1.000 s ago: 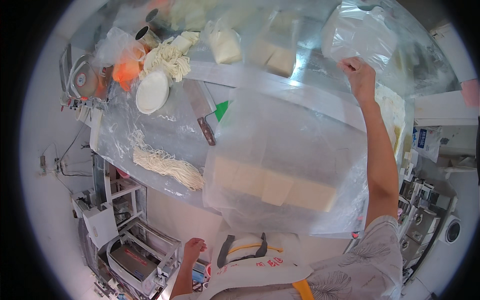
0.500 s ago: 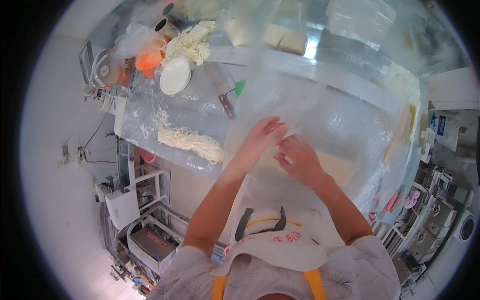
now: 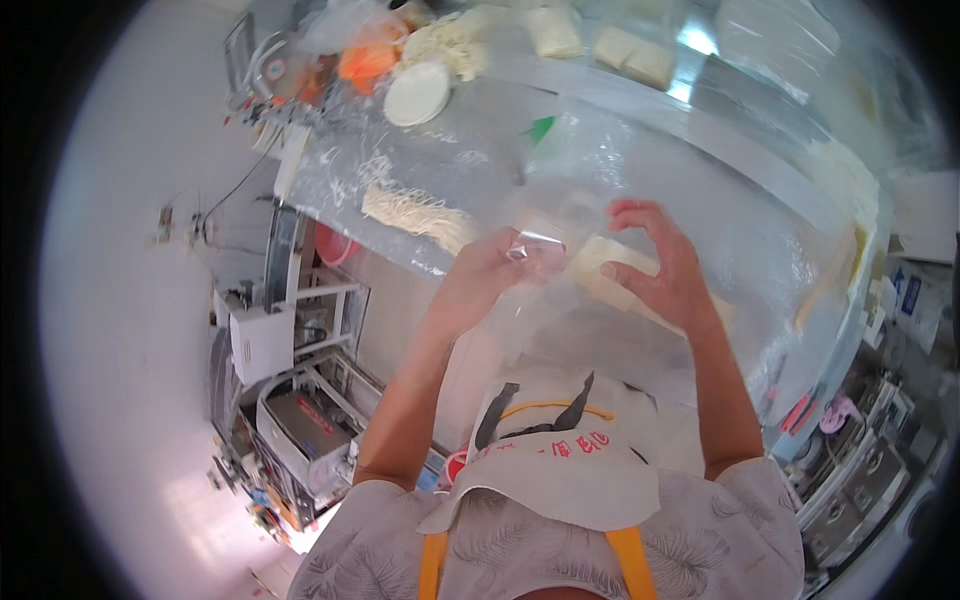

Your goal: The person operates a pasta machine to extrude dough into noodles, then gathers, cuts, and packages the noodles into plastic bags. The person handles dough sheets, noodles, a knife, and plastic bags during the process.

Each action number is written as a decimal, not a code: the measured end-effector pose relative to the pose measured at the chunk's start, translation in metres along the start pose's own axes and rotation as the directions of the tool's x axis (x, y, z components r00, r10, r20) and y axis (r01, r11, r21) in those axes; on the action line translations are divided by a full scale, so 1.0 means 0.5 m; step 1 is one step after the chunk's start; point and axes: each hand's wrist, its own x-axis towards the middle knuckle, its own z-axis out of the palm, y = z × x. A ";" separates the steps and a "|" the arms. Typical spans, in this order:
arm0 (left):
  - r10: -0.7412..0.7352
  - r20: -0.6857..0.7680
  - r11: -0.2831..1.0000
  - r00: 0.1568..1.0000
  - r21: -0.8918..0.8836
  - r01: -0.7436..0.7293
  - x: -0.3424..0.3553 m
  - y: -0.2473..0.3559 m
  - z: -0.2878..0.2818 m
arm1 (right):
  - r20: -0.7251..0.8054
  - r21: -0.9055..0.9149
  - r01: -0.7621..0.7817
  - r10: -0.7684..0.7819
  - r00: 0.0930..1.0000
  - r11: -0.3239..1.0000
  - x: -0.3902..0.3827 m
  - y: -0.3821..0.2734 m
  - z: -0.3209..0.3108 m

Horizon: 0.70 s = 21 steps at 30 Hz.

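My left hand (image 3: 482, 275) pinches the edge of a clear plastic bag (image 3: 540, 243), whose shiny film spreads to the right of the fingers. My right hand (image 3: 660, 265) is open, thumb and fingers apart, beside the bag and over a pale, flat, block-shaped piece (image 3: 610, 268). That piece lies on the worktable, and haze and film blur whether it is dough or noodles. To the left of my left hand rests a bundle of thin pale noodles (image 3: 415, 215).
Farther back are a round white lid (image 3: 417, 93), an orange bag (image 3: 368, 65), a heap of loose noodles (image 3: 450, 45) and pale blocks in plastic (image 3: 635, 55). Red-handled pliers (image 3: 799, 413) lie near the right edge. A white metal frame (image 3: 325, 290) stands below the table's left side.
My hands have parted; the right has opened and moved right, while the left keeps the plastic film. The view has shifted, so the table's things appear farther up and right.
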 end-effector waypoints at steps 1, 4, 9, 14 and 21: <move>0.019 -0.024 1.000 1.000 0.023 -0.018 -0.027 0.012 -0.008 | 0.057 -0.035 0.110 -0.108 0.993 0.993 0.037 -0.015 0.006; 0.075 -0.123 0.997 0.990 0.012 -0.074 -0.132 0.013 -0.057 | 0.354 -0.039 0.054 -0.037 0.935 0.998 0.113 -0.054 0.091; 0.204 -0.510 0.977 0.836 0.050 -0.207 -0.359 -0.124 -0.202 | 0.713 0.019 0.152 -0.120 0.691 0.988 0.175 -0.029 0.378; 0.407 -0.672 0.912 0.619 0.265 -0.312 -0.413 -0.240 -0.133 | 0.734 0.032 -0.216 0.124 0.667 0.976 -0.030 -0.031 0.462; 0.436 -0.848 0.895 0.303 0.374 -0.242 -0.691 -0.380 -0.188 | 0.900 -0.141 -0.420 0.293 0.323 0.897 -0.092 -0.101 0.744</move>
